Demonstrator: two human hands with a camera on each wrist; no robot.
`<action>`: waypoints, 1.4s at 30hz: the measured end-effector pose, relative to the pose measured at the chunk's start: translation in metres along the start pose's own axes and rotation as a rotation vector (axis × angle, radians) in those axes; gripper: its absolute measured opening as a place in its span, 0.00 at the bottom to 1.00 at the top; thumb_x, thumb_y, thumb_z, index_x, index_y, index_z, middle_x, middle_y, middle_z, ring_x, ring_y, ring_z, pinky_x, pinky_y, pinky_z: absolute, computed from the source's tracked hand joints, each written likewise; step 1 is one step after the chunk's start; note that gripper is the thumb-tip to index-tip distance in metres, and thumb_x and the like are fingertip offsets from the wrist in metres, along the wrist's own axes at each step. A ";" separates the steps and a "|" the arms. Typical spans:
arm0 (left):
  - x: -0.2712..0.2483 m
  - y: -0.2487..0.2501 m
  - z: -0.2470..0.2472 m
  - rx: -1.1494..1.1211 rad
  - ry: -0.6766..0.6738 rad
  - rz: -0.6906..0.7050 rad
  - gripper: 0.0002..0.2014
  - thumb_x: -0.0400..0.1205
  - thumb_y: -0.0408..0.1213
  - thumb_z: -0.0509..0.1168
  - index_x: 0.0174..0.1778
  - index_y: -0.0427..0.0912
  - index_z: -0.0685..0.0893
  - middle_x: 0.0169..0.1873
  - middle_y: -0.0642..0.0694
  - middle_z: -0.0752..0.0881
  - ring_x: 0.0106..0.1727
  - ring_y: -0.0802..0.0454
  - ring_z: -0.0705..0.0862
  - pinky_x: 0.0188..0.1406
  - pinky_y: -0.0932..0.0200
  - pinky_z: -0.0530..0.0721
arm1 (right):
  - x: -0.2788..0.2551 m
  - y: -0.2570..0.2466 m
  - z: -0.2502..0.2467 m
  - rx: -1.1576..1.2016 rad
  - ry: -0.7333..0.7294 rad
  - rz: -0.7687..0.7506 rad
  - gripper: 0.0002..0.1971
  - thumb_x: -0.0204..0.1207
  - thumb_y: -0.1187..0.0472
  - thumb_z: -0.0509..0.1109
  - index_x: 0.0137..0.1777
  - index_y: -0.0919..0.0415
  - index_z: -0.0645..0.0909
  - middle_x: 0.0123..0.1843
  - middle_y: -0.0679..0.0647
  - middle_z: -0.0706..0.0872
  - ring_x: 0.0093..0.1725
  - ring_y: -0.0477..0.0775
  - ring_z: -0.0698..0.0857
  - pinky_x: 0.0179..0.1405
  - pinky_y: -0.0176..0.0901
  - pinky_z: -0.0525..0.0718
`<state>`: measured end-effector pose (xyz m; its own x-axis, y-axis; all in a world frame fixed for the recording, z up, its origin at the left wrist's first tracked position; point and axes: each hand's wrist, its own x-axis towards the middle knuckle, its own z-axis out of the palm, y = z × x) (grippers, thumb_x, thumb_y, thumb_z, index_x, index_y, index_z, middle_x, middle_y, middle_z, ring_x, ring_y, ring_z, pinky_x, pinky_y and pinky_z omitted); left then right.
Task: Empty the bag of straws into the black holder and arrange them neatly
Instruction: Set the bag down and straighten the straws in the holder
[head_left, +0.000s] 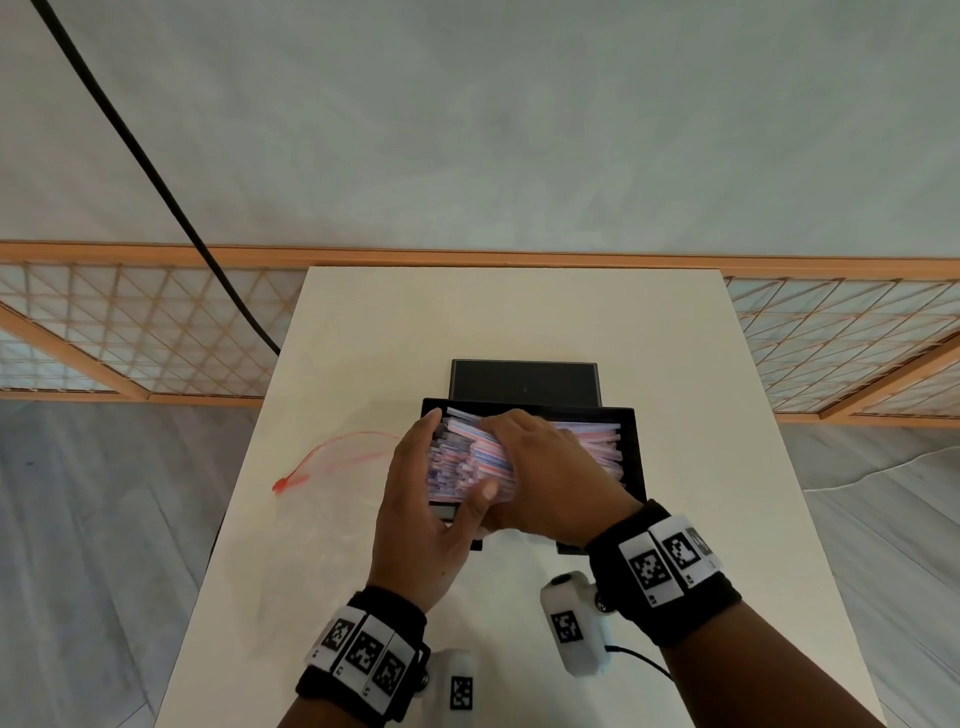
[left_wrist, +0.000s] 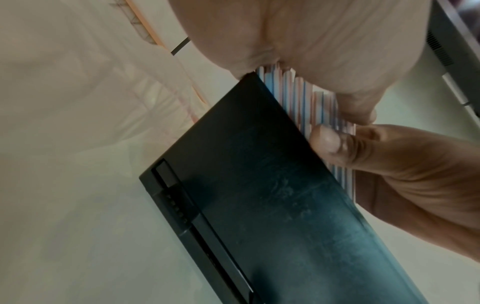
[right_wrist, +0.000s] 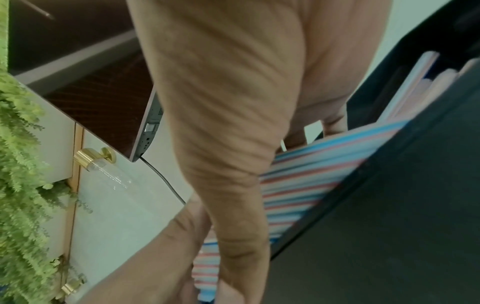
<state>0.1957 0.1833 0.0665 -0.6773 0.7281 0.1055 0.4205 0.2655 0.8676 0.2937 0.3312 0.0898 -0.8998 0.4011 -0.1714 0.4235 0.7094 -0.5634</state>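
The black holder (head_left: 637, 457) sits mid-table with its lid (head_left: 524, 382) tipped open behind it. Red-and-blue striped straws (head_left: 587, 434) lie across it, left to right. My left hand (head_left: 457, 452) stands at the holder's left end, with straight fingers against the straw ends and the thumb at the front. My right hand (head_left: 530, 457) curls over the top of the bundle and grips it. In the left wrist view the straws (left_wrist: 298, 98) stick out past the holder's wall (left_wrist: 259, 195). In the right wrist view the straws (right_wrist: 311, 174) lie in the holder (right_wrist: 389, 216) under my right hand (right_wrist: 221, 123).
The clear bag (head_left: 337, 457) with a red zip lies flat to the left of the holder. The white table (head_left: 519, 312) ends just behind the lid. A black cable (head_left: 156, 171) drops past the table's left rear corner, in front of a wooden lattice screen (head_left: 130, 332).
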 end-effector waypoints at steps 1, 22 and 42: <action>0.000 0.001 0.000 -0.002 0.000 0.002 0.40 0.76 0.60 0.69 0.82 0.53 0.64 0.76 0.60 0.72 0.74 0.63 0.76 0.67 0.57 0.83 | 0.001 0.000 0.001 0.021 -0.012 -0.003 0.44 0.61 0.40 0.85 0.75 0.49 0.72 0.66 0.47 0.81 0.63 0.51 0.81 0.65 0.58 0.82; -0.001 -0.002 -0.003 -0.039 -0.001 -0.019 0.37 0.77 0.60 0.68 0.82 0.55 0.66 0.77 0.59 0.74 0.76 0.57 0.76 0.71 0.53 0.81 | 0.018 -0.002 0.004 0.112 -0.077 0.015 0.37 0.60 0.43 0.85 0.69 0.44 0.75 0.56 0.45 0.90 0.52 0.49 0.89 0.54 0.50 0.89; 0.007 -0.007 -0.012 -0.067 -0.079 -0.069 0.43 0.74 0.62 0.71 0.84 0.59 0.62 0.79 0.59 0.73 0.75 0.63 0.77 0.72 0.59 0.79 | 0.022 -0.006 0.009 0.062 -0.088 -0.004 0.41 0.58 0.39 0.83 0.72 0.39 0.72 0.59 0.42 0.89 0.56 0.49 0.89 0.56 0.55 0.89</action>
<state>0.1811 0.1790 0.0669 -0.6525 0.7578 0.0082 0.3312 0.2754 0.9025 0.2706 0.3307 0.0819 -0.9082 0.3440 -0.2384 0.4155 0.6722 -0.6128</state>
